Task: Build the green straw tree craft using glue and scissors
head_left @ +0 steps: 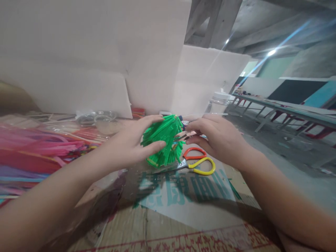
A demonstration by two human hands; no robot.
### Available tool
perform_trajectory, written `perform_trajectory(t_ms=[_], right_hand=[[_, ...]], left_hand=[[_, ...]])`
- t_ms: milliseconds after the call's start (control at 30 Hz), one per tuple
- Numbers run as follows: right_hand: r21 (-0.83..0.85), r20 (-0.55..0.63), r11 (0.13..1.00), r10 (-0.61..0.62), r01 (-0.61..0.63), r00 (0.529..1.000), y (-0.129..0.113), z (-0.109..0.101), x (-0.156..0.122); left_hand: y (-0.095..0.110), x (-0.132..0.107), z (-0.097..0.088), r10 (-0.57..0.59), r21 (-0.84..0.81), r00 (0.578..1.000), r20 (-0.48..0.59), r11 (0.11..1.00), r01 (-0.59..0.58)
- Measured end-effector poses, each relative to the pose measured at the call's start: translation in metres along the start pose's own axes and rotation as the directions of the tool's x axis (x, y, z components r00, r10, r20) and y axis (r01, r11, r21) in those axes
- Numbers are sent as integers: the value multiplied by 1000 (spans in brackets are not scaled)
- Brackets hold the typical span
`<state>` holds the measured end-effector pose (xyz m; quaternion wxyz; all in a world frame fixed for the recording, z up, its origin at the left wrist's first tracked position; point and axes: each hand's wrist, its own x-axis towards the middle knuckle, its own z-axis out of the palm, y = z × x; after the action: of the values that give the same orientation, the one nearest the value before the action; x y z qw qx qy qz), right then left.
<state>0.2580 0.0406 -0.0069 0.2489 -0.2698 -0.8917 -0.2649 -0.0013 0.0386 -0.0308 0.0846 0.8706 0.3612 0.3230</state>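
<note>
A bright green bundle of fuzzy pipe cleaners (165, 141), fanned out in a leafy shape, is held upright above the table. My left hand (136, 141) is closed round its left side, with the thumb across the front. Just right of the bundle is my right hand (212, 134), its fingers bent towards the green stems and spaced apart. Those fingertips are blurred, and I cannot tell whether they touch the stems. Below lies a pair of scissors (186, 163) with one red and one yellow handle; the bundle partly covers the blades.
Pink, red and blue pipe cleaners (39, 150) are heaped on the left. A printed sheet (183, 199) covers part of the wooden table (126, 227). White boards (149, 66) stand behind. A clear jar with a white lid (220, 101) is at the back right, with long tables (286, 108) beyond.
</note>
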Motion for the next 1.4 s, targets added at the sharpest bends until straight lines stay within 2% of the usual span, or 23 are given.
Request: perform_trajectory(t_ms=[167, 333, 600, 1400], right_hand=[[-5, -12, 998, -63, 63, 998, -6, -2, 2], [-73, -21, 995, -72, 70, 997, -5, -3, 1], [-85, -40, 990, -118, 114, 992, -4, -2, 1], [-44, -19, 992, -119, 118, 993, -4, -3, 1]], left_hand=[[3, 0, 3, 46, 36, 999, -26, 998, -45], [7, -2, 5, 79, 55, 996, -32, 995, -77], [8, -1, 6, 85, 56, 996, -30, 995, -83], [11, -1, 6, 95, 40, 995, -31, 995, -94]])
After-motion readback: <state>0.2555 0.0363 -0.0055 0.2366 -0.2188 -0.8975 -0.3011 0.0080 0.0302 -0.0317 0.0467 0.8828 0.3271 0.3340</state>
